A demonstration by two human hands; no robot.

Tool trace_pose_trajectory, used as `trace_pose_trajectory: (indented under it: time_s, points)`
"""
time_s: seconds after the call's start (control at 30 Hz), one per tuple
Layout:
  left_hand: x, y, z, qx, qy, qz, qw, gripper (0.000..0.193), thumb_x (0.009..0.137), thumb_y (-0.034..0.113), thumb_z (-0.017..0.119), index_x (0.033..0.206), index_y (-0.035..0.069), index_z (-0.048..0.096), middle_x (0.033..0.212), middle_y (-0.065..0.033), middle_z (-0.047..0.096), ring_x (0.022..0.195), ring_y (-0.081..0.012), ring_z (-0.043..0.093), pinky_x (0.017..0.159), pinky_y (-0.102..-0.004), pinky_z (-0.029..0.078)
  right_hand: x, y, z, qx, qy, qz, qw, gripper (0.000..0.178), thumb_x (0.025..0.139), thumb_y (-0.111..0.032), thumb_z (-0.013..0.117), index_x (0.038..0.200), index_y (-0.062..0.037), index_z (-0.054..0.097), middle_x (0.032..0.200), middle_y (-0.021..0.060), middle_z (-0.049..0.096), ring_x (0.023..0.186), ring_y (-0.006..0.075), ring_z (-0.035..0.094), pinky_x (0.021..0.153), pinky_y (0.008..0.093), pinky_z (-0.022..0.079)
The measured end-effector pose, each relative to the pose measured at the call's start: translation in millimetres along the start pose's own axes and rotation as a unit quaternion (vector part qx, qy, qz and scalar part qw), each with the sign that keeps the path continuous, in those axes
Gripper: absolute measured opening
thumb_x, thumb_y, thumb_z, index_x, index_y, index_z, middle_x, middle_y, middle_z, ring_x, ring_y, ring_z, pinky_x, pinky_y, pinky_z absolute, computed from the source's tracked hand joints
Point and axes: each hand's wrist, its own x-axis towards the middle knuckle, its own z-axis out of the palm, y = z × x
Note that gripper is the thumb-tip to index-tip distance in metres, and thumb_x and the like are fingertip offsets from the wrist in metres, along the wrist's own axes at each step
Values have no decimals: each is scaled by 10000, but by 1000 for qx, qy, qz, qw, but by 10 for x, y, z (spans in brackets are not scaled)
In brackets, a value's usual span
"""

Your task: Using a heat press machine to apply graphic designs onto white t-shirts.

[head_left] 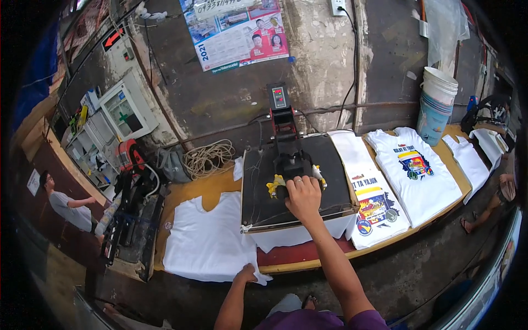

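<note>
My right hand [304,196] is closed over the handle of a black heat press [335,181], between bits of yellow and white wrapping. The press is down flat, and white cloth [294,237] hangs out below its front edge. A small control box [279,97] with lit red digits tops the press's arm. To the left lies a plain white sleeveless shirt [203,242], spread out on the yellowish bench. My left hand [247,274] pinches this shirt near its lower right corner; the fingertips are partly hidden.
White shirts with colourful prints [418,170] lie right of the press, near stacked buckets [437,104]. A second press [129,214] stands at the left, beside coiled rope [209,158]. Another person [71,203] is at far left. Cables hang along the wall.
</note>
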Motion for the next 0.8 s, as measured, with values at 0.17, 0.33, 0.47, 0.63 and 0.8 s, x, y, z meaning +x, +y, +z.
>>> trace_pose_trajectory:
  time_s: [0.17,0.33,0.47,0.63,0.8]
  points:
    - [-5,-19,-73,-21,-30,-2,999,639,594,242,850,1105,-42,592,1167,-210,605,1116,-329,584,951,-360,471,10,11,-19,23,-24,1,999,351,502,-120,752,802,-106,570,832,52,589,802,232,560,766,371,436]
    - [34,-46,-21,-114,-7,26,993,540,607,299,867,975,-29,648,865,-156,696,851,-303,676,750,-370,526,13,-3,24,8,-13,0,1000,337,494,-112,744,785,-106,576,819,44,605,792,234,572,769,373,448]
    - [-86,-40,-52,-97,29,84,991,541,635,237,841,1056,-16,616,944,-158,687,894,-317,671,773,-379,522,23,-50,29,6,-6,17,1000,329,480,-104,726,775,-100,580,824,53,623,786,245,580,787,377,455]
    - [-170,43,-314,-98,-48,-20,994,570,650,176,809,1120,-32,561,1079,-200,643,983,-326,644,834,-387,502,52,-101,42,-12,-21,42,999,317,477,-84,702,767,-94,574,804,65,608,790,262,580,798,394,454]
    - [-158,-49,-456,-157,-86,15,984,259,750,170,728,902,4,599,715,-122,676,620,-239,678,572,-364,522,72,-137,49,-20,-25,48,998,295,484,-68,681,750,-88,554,774,68,590,779,269,579,790,402,453]
